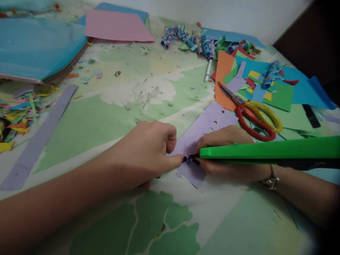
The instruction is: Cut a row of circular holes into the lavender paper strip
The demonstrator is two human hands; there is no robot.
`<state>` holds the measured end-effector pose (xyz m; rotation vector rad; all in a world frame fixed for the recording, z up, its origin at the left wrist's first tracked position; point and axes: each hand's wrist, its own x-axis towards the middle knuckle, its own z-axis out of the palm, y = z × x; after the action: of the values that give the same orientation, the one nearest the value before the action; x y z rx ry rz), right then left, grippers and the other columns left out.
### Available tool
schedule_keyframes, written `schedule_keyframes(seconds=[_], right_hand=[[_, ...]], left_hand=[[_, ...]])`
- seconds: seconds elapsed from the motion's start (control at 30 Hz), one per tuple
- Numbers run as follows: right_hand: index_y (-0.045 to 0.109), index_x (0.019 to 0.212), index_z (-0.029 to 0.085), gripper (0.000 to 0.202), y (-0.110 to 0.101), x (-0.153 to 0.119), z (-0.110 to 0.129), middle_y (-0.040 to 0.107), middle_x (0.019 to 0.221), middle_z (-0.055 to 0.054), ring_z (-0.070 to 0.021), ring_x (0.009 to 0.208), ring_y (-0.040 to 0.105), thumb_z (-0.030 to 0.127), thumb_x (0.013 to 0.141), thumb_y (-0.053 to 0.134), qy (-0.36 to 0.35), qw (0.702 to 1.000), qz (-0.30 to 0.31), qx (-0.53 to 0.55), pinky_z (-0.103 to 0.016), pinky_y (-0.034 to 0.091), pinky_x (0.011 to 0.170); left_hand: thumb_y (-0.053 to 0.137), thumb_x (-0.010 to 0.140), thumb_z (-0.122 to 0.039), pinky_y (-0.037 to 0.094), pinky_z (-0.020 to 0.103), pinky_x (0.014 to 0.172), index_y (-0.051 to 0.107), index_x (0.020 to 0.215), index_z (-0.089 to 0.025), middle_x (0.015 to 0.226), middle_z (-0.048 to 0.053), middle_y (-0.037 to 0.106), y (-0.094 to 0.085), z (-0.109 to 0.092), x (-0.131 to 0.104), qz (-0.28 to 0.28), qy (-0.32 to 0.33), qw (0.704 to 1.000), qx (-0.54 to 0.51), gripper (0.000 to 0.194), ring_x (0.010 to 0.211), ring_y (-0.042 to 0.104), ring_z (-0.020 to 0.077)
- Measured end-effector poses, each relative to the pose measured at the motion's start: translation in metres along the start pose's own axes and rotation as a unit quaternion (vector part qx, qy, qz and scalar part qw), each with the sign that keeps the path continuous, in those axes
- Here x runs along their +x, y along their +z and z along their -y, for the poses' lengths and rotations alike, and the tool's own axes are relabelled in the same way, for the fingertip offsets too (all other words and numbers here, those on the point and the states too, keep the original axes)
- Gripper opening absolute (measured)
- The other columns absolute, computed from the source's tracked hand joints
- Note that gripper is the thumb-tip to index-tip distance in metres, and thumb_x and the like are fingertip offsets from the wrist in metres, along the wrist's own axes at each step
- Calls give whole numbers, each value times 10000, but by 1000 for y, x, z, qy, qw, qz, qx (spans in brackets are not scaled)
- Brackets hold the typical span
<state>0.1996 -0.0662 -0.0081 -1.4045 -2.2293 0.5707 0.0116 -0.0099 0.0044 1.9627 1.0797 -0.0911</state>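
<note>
A purple paper strip (203, 120) with several small holes lies slanted on the patterned tablecloth. My left hand (152, 150) rests at its left edge, thumb stretched to a dark spot on the paper and the other fingers curled. My right hand (228, 138) is closed on a green craft knife (265, 148), whose dark tip end touches the strip beside my left thumb. The long green handle points to the right and covers part of my right hand. What lies under my left hand's curled fingers is hidden.
Scissors (247, 111) with red and yellow handles lie on coloured papers at the right. A white marker (208, 71) and curled paper pieces (191, 40) are farther back. A long purple strip (42, 138), paper scraps and a blue stack (39, 46) lie at the left.
</note>
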Motion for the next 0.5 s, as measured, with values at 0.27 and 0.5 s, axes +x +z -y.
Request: schedule_keyframes(seconds=[0.27, 0.5], right_hand=[[645, 713, 144, 86, -7, -4, -12, 652, 668, -8, -69, 569, 523, 124, 741, 565, -77, 994, 62, 37, -169, 413, 542], [638, 629, 143, 101, -7, -1, -5, 535, 502, 38, -47, 463, 415, 123, 701, 570, -58, 997, 47, 10, -158, 336, 447]], left_hand=[[415, 866, -128, 372, 408, 1038, 523, 1226, -150, 1280, 82, 586, 5, 20, 10, -182, 381, 889, 180, 377, 1277, 443, 221], [435, 896, -239, 291, 432, 1089, 640, 1083, -155, 1171, 88, 665, 3, 19, 5, -138, 379, 869, 288, 290, 1196, 540, 227]])
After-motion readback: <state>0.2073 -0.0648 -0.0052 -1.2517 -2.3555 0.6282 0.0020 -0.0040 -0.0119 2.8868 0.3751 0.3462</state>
